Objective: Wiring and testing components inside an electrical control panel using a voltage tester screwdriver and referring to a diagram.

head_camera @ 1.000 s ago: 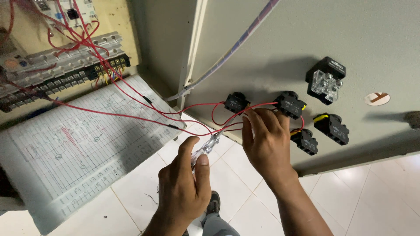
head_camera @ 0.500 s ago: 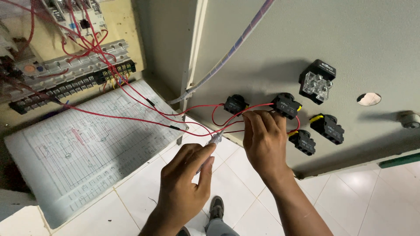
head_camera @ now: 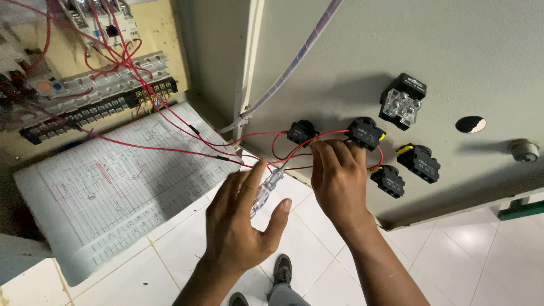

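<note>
Head view, looking down at the inside of an open grey cabinet door (head_camera: 453, 51). The left hand (head_camera: 241, 226) is spread, fingers loose, with a clear-handled screwdriver (head_camera: 266, 190) lying across the fingers, its tip pointing up toward the door; whether any finger actually pinches the handle cannot be told, the palm faces away. The right hand (head_camera: 337, 181) reaches up to the door, fingertips bunched against a black contact block (head_camera: 365, 133) with a yellow edge, touching it and the red wires (head_camera: 283, 148) that loop there; the grasp on a wire itself is hidden behind the fingers. A second black block (head_camera: 301, 132) sits just left of the first, and two more, (head_camera: 388, 180) and (head_camera: 419, 163), lie to the right below. A larger black unit with a clear front (head_camera: 402, 102) is mounted above them. A round hole (head_camera: 470, 124) in the door lies further right, well apart. A grey spiral-wrapped cable bundle (head_camera: 294, 62) runs diagonally up the door. At left, terminal strips (head_camera: 96, 99) inside the cabinet, red leads running from them toward the door. A printed wiring diagram sheet (head_camera: 113, 187) lies below the strips. White tiled floor (head_camera: 464, 255) beneath, a dark shoe (head_camera: 281, 269) between the forearms.
</note>
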